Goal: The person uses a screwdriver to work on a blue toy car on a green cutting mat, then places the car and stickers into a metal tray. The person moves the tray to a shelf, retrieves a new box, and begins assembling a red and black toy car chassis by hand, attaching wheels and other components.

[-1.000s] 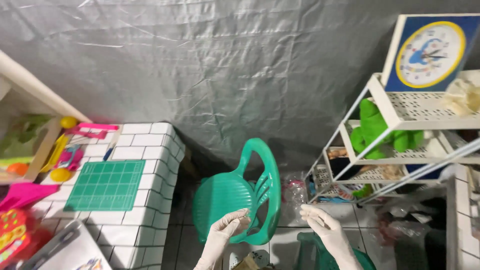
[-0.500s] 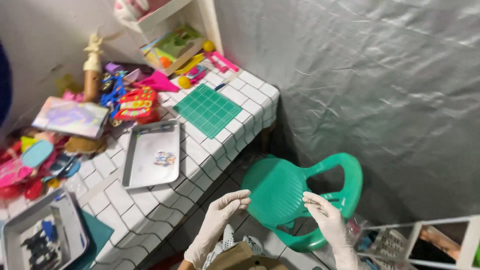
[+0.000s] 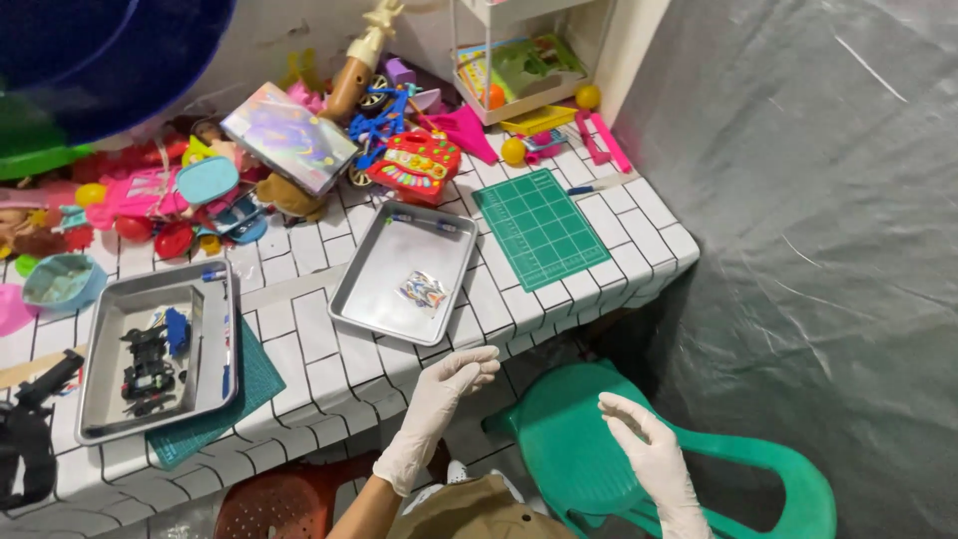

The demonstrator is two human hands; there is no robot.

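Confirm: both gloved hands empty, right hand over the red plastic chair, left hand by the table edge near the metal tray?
Not quite. The chair under the right hand is green, not red, as the head view shows. The rest holds: both gloved hands are empty, and the left hand is by the table edge near the metal tray.

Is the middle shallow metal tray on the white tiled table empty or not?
Not empty. The middle shallow metal tray holds one small colourful packet; both gloved hands are apart from it.
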